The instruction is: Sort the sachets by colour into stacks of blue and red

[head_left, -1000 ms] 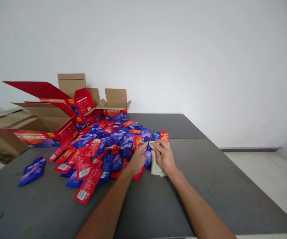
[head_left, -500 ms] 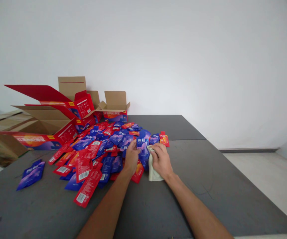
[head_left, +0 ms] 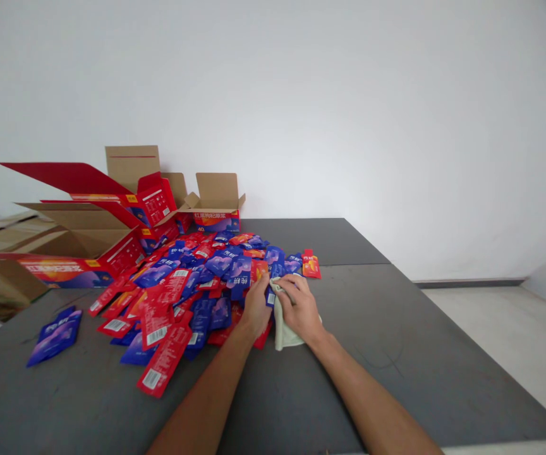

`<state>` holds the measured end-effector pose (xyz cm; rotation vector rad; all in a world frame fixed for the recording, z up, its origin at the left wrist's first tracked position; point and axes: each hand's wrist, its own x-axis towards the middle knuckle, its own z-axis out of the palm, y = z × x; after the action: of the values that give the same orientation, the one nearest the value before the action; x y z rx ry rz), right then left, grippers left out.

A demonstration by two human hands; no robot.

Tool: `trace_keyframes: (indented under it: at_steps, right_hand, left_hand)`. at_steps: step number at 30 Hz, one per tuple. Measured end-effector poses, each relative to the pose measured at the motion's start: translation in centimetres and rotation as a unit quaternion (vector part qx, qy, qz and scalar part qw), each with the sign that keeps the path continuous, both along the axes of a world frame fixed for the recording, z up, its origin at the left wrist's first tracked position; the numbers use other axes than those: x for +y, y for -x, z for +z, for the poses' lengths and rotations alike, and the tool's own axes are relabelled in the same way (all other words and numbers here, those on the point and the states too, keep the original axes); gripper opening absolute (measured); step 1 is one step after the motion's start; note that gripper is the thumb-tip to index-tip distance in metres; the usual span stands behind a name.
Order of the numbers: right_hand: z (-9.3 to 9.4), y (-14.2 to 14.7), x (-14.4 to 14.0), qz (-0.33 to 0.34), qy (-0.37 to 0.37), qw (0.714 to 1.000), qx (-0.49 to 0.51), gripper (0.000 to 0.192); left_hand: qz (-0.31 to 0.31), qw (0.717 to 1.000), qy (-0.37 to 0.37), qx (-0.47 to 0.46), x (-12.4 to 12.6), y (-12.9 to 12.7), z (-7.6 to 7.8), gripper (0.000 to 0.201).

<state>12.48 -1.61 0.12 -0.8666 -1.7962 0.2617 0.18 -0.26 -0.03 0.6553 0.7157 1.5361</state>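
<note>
— What sits between the two hands?

— A pale cloth (head_left: 283, 328), bunched under the right hand (head_left: 300, 306), whose fingers are curled down over its top edge and grip it. A small blue sachet (head_left: 270, 294) is pressed against the cloth's upper left corner. Both lie on the grey counter (head_left: 396, 341), at the near right edge of the heap.

— And the left hand?

— The left hand (head_left: 255, 302) is just at nine o'clock of the cloth, fingers bent and pinching that blue sachet at its left side. The two hands nearly touch.

— What heap?

— A pile of red and blue sachets (head_left: 192, 278), spreading from the hands toward ten o'clock. One orange-red sachet (head_left: 311, 266) lies apart at one o'clock of the right hand. A lone blue sachet (head_left: 55, 328) rests well apart at nine o'clock.

— Beyond that?

— Open red-printed cartons (head_left: 93, 240) stand at ten o'clock behind the pile, flaps up, and a smaller open box (head_left: 217, 212) at eleven o'clock against the white wall (head_left: 349, 114).
</note>
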Motion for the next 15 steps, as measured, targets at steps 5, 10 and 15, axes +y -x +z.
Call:
trace_keyframes:
  at_steps: [5,10,15]
  right_hand:
    - [-0.1,0.0,0.2,-0.008,-0.014,1.000,-0.018,0.026]
    - [0.5,-1.4,0.8,-0.093,-0.006,0.996,0.005,0.027]
    - [0.8,-2.3,1.3,-0.125,-0.009,0.992,0.008,0.028]
  left_hand:
    - [-0.041,0.998,0.009,-0.041,-0.4,-0.1,0.1,0.036]
    - [-0.078,0.996,0.033,0.004,-0.5,-0.1,-0.4,0.036]
    - [-0.075,0.995,0.060,0.018,-0.6,-0.4,-0.4,0.035]
